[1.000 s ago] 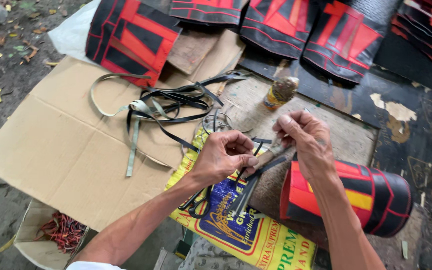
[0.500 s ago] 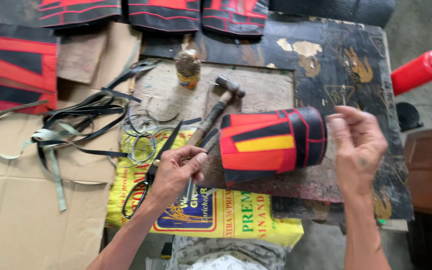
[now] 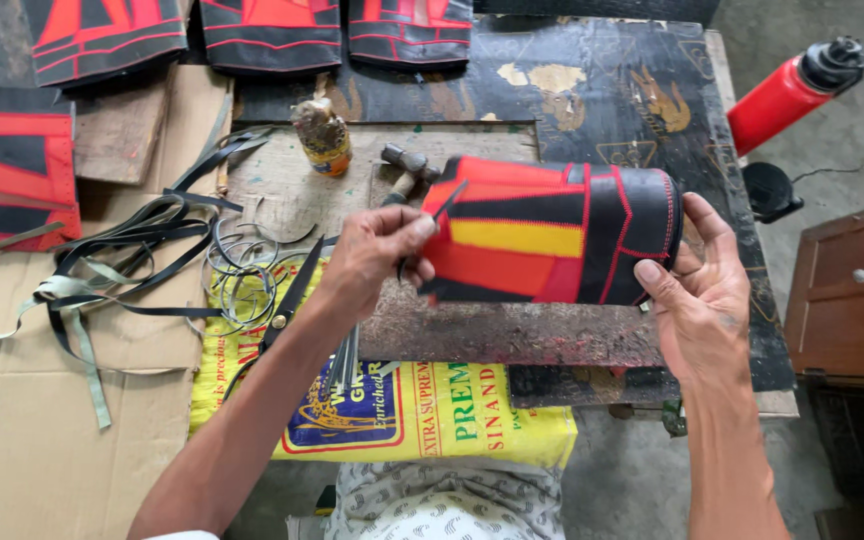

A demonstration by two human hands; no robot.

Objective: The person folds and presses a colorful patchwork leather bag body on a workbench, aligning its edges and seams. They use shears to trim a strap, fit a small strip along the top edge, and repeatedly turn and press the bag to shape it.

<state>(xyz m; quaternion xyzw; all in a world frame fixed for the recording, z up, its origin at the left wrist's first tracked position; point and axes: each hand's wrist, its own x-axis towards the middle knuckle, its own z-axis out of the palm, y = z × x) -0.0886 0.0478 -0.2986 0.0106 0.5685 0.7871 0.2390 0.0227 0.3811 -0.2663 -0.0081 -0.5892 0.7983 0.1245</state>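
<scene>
- Far left: flat cardboard [image 3: 42, 400] lies on the ground, with a loose tangle of black and pale green straps [image 3: 122, 270] across it. Red-and-black stitched panels [image 3: 12, 170] lie along the left edge and the top.
- Left of centre: a yellow printed sack [image 3: 402, 420], with a blue oval panel and green and red lettering, hangs over the near edge of the surface [image 3: 572, 90]. Black-handled scissors [image 3: 287, 300] rest on it beside some thin wire rings [image 3: 242, 270].
- Above these stands a small jar [image 3: 322, 135] with a yellowish label, its lid area messy. Just right of it lies a hammer [image 3: 407, 170], partly hidden behind the cover.
- Centre: the left hand [image 3: 377, 260] is pinched shut on a thin dark tool [image 3: 437, 215], perhaps an awl or needle, whose tip meets the left end of the cover.
- The red, black and yellow stitched cover [image 3: 552, 235], rolled into a tube, is held just above the surface between both hands.
- Judging from this, the work in hand is piercing or stitching the cover's left edge. The next move seems to call for a steady push with the tool while the tube is kept from turning.
- Right: the right hand [image 3: 697, 290] is clamped on the cover's right end, thumb on top.
- Far right: a red cylinder with a black cap [image 3: 792, 85] lies on the floor, near a brown wooden cabinet [image 3: 852, 300].
</scene>
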